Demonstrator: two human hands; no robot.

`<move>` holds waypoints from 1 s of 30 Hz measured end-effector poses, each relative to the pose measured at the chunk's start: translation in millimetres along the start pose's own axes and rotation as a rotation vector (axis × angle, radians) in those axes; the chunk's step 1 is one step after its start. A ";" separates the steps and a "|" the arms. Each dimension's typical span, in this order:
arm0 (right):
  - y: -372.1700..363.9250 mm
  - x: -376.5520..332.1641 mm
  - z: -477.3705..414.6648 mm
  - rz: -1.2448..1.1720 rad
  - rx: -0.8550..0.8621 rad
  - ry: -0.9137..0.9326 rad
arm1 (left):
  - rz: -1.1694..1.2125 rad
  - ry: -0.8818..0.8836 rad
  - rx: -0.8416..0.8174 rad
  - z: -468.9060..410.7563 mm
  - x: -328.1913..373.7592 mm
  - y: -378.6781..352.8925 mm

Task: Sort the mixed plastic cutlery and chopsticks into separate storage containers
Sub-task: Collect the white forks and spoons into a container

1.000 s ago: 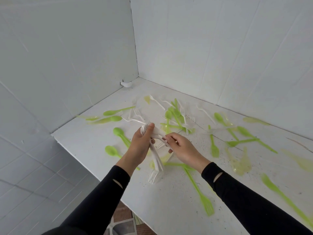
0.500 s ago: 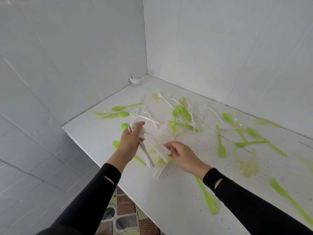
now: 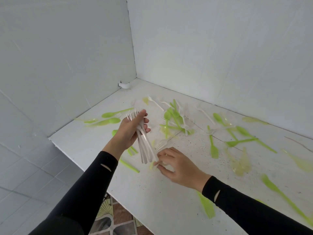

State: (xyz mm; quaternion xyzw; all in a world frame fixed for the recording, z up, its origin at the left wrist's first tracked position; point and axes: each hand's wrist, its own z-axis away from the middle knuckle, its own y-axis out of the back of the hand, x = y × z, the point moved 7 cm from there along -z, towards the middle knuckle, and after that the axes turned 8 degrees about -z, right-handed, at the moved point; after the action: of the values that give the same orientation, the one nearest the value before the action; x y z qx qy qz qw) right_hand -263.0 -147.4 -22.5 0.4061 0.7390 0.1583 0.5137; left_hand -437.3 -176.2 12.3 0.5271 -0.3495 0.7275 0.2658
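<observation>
– White panels close in on two sides and meet in a corner at 12 o'clock. A speckled white table (image 3: pixel 169 209) lies below. We see no storage containers.

– Agreed. What do we log for the hands?

– The left hand (image 3: pixel 130 131) is raised above the table. Its fingers and thumb are wrapped round a bundle of white forks (image 3: pixel 144 146), with tines up toward 12 and handles hanging toward 5. We judge it to be the collecting hand. It holds one kind, gathered and aligned, so the lot can go off in a single trip.

– And the right hand (image 3: pixel 176 167)?

– It sits low, at 5 o'clock from the bundle. Its fingertips are drawn together against the tabletop, just beside the handle ends. Something pale yellow shows under them, but it is blurred. We cannot tell whether they pinch it.

– How do the forks look?

– They are thin and white, faintly translucent, with flat tapered handles. Several are nested and fan out a little at the handle ends. One loose white fork (image 3: pixel 161 143) lies at 12 o'clock from the right hand. We think it a likely next pick.

– What about the rest of the scatter?

– Green spoons (image 3: pixel 110 115) lie at 10 o'clock of the left hand. A tangled heap (image 3: pixel 176 119) of green and white pieces sits at 2 o'clock of it. A green fork (image 3: pixel 213 150) lies at 3 o'clock of the right hand, with clear yellowish pieces (image 3: pixel 240 163) beyond. We make out no chopsticks. We judge the sorting to be at an early stage.
</observation>
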 end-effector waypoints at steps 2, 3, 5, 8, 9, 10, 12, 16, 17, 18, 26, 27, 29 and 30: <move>28.9 -5.7 -6.4 -0.030 0.164 0.004 | -0.040 -0.012 -0.051 -6.4 2.5 -6.4; 42.4 -5.0 -8.1 -0.026 0.234 -0.010 | -0.053 -0.006 -0.050 -11.2 2.6 -7.6; 62.5 5.4 -10.9 -0.014 0.307 -0.089 | -0.032 0.019 -0.019 -21.6 2.6 -7.7; 84.2 39.1 -11.3 0.041 0.275 -0.285 | -0.030 0.101 -0.023 -36.7 -1.5 -12.5; 91.1 54.9 -10.1 0.064 0.257 -0.362 | -0.181 0.114 -0.045 -40.1 -4.3 -14.0; 97.8 71.4 -7.6 0.097 0.239 -0.441 | -0.402 0.114 -0.081 -43.0 -9.4 -15.9; 110.4 106.8 -0.5 0.194 0.179 -0.586 | -0.828 0.072 -0.154 -49.9 -23.8 -22.0; 124.4 159.5 13.7 0.382 0.018 -0.778 | -1.268 0.002 -0.192 -60.8 -55.3 -25.9; 125.5 166.9 16.5 0.435 -0.021 -0.798 | -1.330 -0.004 -0.216 -60.8 -62.2 -27.8; 127.6 173.1 17.9 0.493 -0.052 -0.815 | -1.373 -0.003 -0.241 -62.0 -68.4 -30.2; 140.7 183.4 21.6 0.661 -0.024 -0.801 | -1.652 -0.081 -0.270 -76.5 -62.5 -52.0; 145.3 176.5 19.4 0.603 0.054 -0.800 | -1.647 -0.106 -0.298 -78.7 -57.0 -56.6; 151.6 156.4 12.3 0.423 0.235 -0.769 | -1.603 -0.134 -0.381 -80.6 -45.0 -67.9; 152.5 144.0 6.6 0.352 0.286 -0.727 | -1.566 -0.130 -0.421 -80.1 -37.5 -74.4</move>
State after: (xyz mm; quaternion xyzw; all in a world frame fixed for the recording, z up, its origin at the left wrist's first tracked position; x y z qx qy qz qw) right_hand -210.9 55.8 -16.8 0.6227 0.4438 -0.0140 0.6443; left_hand -416.2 -68.0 -22.5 0.5989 -0.0235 0.2175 0.7703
